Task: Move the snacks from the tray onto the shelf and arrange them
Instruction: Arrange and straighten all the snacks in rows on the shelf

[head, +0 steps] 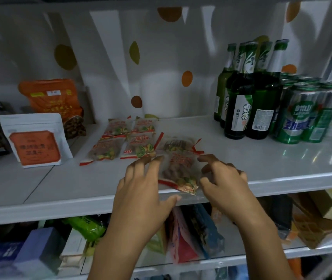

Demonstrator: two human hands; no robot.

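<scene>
A clear snack packet (179, 170) with red trim and brown nuts lies at the front edge of the white shelf (60, 178). My left hand (141, 190) touches its left side and my right hand (223, 184) its right side, fingers spread around it. Another packet (178, 144) lies just behind it. Several matching packets (124, 140) sit in two rows to the left. No tray is in view.
Green beer bottles (240, 102) and green cans (302, 114) crowd the shelf's right. A white pouch with orange label (35, 140) and an orange bag (54, 98) stand at the left. The lower shelf holds assorted packages (181, 239).
</scene>
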